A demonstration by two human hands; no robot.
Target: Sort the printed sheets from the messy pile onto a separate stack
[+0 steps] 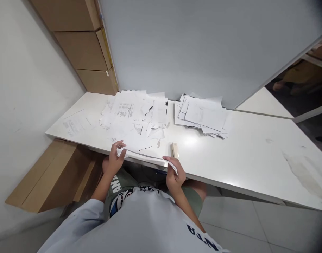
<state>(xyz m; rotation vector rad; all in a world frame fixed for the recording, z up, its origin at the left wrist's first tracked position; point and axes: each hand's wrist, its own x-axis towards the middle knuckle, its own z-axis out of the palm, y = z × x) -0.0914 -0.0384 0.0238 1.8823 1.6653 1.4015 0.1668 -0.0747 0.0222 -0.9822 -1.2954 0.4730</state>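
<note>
Between my two hands a thin stack of paper sheets [143, 155] is held nearly edge-on, at the front edge of the white table. My left hand [115, 156] pinches its left end, thumb on the near side. At the right end my right hand [174, 173] grips the sheets, which bend down over the fingers. A cream stapler [175, 150] lies on the table just beyond my right hand. Past the held sheets, loose printed papers [126, 112] are spread over the table. To their right sits an untidy pile of papers [204, 114].
Cardboard boxes [84, 51] are stacked at the back left against the wall. Another cardboard box [47, 175] stands below the table on the left. A grey panel [203, 49] rises behind the white table [245, 147]. A dark open shelf is at the far right.
</note>
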